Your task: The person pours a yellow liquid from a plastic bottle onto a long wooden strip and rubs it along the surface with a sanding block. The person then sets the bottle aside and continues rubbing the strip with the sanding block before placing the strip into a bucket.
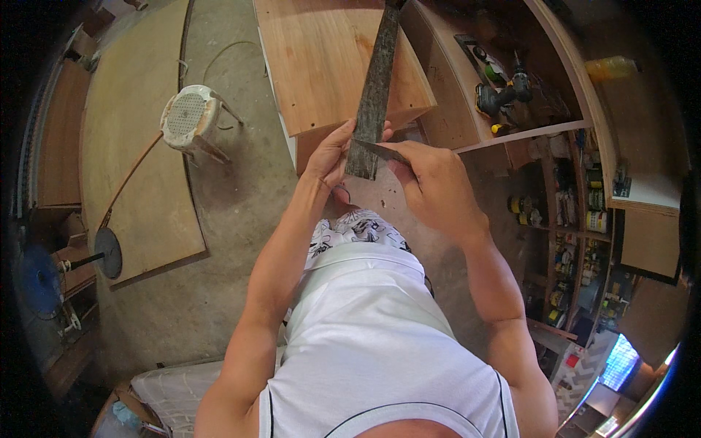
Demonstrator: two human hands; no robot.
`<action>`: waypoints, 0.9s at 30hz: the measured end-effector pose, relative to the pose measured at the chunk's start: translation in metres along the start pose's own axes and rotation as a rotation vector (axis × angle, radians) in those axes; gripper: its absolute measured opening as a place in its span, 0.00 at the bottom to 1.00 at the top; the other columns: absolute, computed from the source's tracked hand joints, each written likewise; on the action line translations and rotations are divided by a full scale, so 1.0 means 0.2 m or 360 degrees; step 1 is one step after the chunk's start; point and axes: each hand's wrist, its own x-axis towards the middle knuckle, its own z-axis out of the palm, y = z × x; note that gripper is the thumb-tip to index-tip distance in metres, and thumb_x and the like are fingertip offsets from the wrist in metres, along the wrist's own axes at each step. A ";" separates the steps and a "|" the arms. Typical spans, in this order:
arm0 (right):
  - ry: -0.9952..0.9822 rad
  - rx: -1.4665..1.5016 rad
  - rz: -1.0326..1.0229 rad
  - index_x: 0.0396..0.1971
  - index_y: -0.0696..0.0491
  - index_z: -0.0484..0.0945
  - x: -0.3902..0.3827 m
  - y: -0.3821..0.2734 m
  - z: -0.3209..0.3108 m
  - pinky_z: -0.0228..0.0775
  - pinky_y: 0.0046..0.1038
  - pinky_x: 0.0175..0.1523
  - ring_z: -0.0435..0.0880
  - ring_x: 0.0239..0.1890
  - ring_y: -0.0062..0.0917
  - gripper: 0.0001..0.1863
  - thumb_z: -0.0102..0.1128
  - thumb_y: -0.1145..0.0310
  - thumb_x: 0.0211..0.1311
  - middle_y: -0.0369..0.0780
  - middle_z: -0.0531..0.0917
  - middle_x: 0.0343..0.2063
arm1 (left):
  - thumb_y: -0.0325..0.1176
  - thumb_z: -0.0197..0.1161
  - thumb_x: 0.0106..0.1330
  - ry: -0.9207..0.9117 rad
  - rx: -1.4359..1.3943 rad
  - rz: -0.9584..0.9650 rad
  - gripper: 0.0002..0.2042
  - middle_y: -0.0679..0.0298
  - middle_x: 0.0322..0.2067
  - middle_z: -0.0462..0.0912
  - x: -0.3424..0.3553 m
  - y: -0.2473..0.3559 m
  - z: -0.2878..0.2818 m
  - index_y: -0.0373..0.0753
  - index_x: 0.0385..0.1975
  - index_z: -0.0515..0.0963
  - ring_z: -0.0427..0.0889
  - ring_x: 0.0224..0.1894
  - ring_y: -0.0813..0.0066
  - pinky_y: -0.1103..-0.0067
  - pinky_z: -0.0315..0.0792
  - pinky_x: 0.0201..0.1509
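Observation:
A long, dark grey, worn flat strip (376, 80) slants away from me over a wooden box. My left hand (331, 155) is closed round it close to its near end, thumb on the left side and fingertips showing past the right edge. In my closed right hand (438, 179) is a thin dark blade (385, 152), perhaps a knife or scraper. It crosses the strip's face just below my left fingers, its tip toward the strip's left edge. The blade's handle is hidden inside my right fist.
Beyond my hands stands the light wooden box (321, 66). A cordless drill (504, 93) lies in an open cabinet at the right, above shelves (577, 233) of small containers. To the left are a worn white stool (188, 117), a plywood sheet (139, 168) and a blue fan (42, 281).

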 end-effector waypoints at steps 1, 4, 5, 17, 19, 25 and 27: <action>-0.0035 -0.0025 0.0031 0.55 0.55 0.86 0.01 0.01 0.01 0.81 0.41 0.48 0.89 0.44 0.49 0.17 0.63 0.77 0.67 0.49 0.89 0.44 | 0.40 0.52 0.86 0.0026 0.0011 0.0001 0.27 0.38 0.65 0.77 0.00 0.00 0.00 0.22 0.71 0.65 0.80 0.68 0.50 0.59 0.82 0.70; -0.0044 -0.0063 0.0035 0.55 0.54 0.86 -0.01 0.04 0.05 0.82 0.41 0.48 0.90 0.44 0.47 0.18 0.63 0.77 0.67 0.47 0.89 0.45 | 0.40 0.53 0.85 0.0005 0.0032 0.0005 0.26 0.37 0.64 0.77 0.01 -0.02 0.05 0.22 0.70 0.65 0.81 0.67 0.50 0.58 0.81 0.70; -0.0032 -0.0071 0.0019 0.56 0.54 0.86 -0.02 0.04 0.06 0.82 0.41 0.48 0.90 0.44 0.47 0.19 0.63 0.77 0.66 0.47 0.90 0.46 | 0.40 0.53 0.85 0.0021 0.0004 -0.0003 0.25 0.37 0.64 0.77 0.01 -0.02 0.05 0.23 0.70 0.65 0.81 0.67 0.50 0.57 0.81 0.70; -0.0054 -0.0126 -0.0204 0.56 0.50 0.86 -0.14 -0.15 -0.06 0.85 0.40 0.50 0.90 0.46 0.40 0.26 0.63 0.82 0.56 0.42 0.90 0.50 | 0.41 0.52 0.86 0.0006 -0.0063 0.0023 0.24 0.41 0.64 0.78 0.03 -0.09 0.04 0.29 0.71 0.66 0.81 0.66 0.49 0.55 0.82 0.69; 0.0031 -0.0261 -0.0169 0.56 0.50 0.86 -0.08 -0.10 -0.08 0.85 0.40 0.49 0.90 0.46 0.40 0.25 0.64 0.81 0.57 0.41 0.90 0.49 | 0.41 0.51 0.86 -0.0031 -0.0184 0.0013 0.24 0.41 0.65 0.77 0.04 -0.08 0.01 0.30 0.71 0.65 0.80 0.67 0.49 0.54 0.81 0.70; -0.0080 -0.0552 -0.0120 0.55 0.51 0.85 -0.11 -0.07 0.09 0.84 0.40 0.48 0.90 0.45 0.40 0.22 0.63 0.78 0.60 0.41 0.89 0.48 | 0.41 0.50 0.86 0.0022 0.0108 0.0085 0.26 0.41 0.69 0.73 0.04 -0.09 0.08 0.30 0.75 0.63 0.80 0.68 0.51 0.56 0.82 0.69; -0.0153 -0.0533 -0.0141 0.55 0.52 0.85 -0.17 -0.12 0.15 0.84 0.41 0.49 0.90 0.45 0.40 0.21 0.62 0.77 0.61 0.42 0.89 0.47 | 0.42 0.49 0.86 -0.0021 0.0128 0.0102 0.26 0.41 0.70 0.73 0.04 -0.09 0.08 0.30 0.75 0.63 0.79 0.69 0.52 0.54 0.82 0.69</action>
